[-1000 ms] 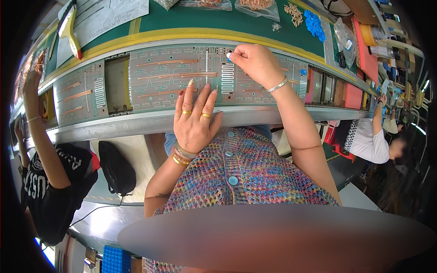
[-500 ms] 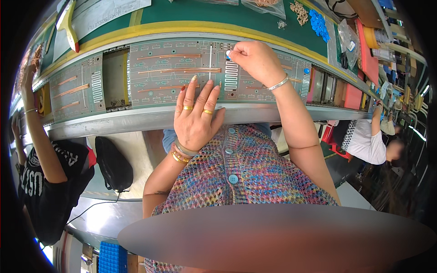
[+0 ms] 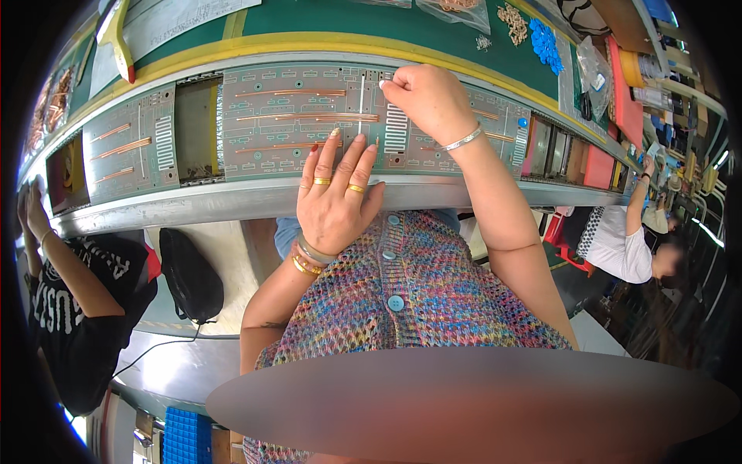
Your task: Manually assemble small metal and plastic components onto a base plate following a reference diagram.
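The circuit board (image 3: 267, 133) lies flat across the middle of the frame, just behind a metal rail (image 3: 201, 195), with long copper strips (image 3: 294, 117) running along it. The left hand (image 3: 336, 199) rests palm down, its fingers loosely spread and the fingertips over the lower part of the board. The right hand (image 3: 425, 97) is at the board's upper edge, just right of centre, thumb and forefinger pressed together; whether a small piece sits between them cannot be told.

Near the right end of the board stands one blue disc (image 3: 523, 122). A heap of blue pieces (image 3: 546, 46) lies on the green table (image 3: 309, 32) at the upper right, just beside a pile of small tan parts (image 3: 512, 23).

The step in hand looks like setting a small part into the board by its upper edge, while the other hand steadies it. The next move would seem to call for careful lining-up and a light press, keeping the fingers clear of the copper strips.
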`<state>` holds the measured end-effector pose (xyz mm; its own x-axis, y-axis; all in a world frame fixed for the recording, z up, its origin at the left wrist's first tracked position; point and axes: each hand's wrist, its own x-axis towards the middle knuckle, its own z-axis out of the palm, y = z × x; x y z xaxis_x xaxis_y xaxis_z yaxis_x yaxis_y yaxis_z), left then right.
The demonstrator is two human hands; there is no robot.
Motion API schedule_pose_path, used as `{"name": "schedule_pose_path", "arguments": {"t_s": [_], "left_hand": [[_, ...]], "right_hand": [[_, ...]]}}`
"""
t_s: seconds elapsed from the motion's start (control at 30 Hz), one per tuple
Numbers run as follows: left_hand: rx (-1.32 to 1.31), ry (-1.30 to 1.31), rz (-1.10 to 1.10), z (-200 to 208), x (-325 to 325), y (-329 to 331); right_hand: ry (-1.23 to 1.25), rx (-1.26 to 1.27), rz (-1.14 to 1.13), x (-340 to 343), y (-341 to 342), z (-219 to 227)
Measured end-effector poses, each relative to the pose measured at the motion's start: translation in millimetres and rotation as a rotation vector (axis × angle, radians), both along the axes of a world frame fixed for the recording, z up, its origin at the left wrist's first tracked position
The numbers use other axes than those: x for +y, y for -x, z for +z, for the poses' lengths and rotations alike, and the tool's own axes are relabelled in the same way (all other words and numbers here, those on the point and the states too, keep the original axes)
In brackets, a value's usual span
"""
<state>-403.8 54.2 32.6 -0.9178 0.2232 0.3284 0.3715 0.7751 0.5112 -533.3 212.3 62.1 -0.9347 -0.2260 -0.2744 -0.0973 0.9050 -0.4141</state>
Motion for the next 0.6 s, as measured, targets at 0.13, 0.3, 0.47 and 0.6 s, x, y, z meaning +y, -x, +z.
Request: {"name": "schedule_pose_path", "arguments": {"t_s": [0.13,0.3,0.47,0.6], "left_hand": [[0.014,-0.007,-0.002,3,-2,2],[-0.099,-0.138,-0.11,22,-13,9],[0.119,-0.055,-0.206,57,4,71],[0.215,-0.029,-0.272,51,42,143]], "right_hand": [[0.113,-0.173,-0.055,18,6,24],[0.049,0.552,-0.153,67,38,31],[-0.144,0.814,0.008,83,79,-2],[-0.044,0.909,0.094,82,96,0]]}}
